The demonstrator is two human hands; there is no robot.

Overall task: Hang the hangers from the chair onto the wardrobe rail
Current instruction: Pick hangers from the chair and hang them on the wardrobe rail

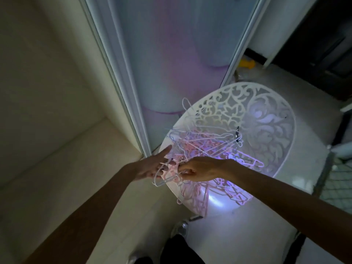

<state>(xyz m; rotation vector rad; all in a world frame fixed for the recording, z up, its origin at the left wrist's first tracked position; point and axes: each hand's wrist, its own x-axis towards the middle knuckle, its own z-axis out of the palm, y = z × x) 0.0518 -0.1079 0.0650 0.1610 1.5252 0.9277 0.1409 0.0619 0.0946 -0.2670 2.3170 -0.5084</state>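
Your white plastic chair (266, 119), with an ornate cut-out floral back, stands just beside the pale frosted sliding wardrobe door (171, 54). A tangled pile of thin pink and white wire hangers (207, 143) lies on its round seat, spreading from the seat's left edge toward the chair back; several pink hangers hang over the near rim. A bright patch of light falls on the front of the seat.

Your left hand (152, 166) reaches in at the left edge of the seat with fingers straight and spread, index finger extended toward the pile. It grasps nothing; a white hanger loop crosses in front of its fingers.

Your right hand (198, 170) comes in from the right and sits just beside the left hand. Its thumb and fingers are curled and pinch hanger wire at the near left edge of the pile.

The wardrobe rail does not appear in this view. A yellow object (246, 63) lies on the floor beyond the chair, near the door's right frame.
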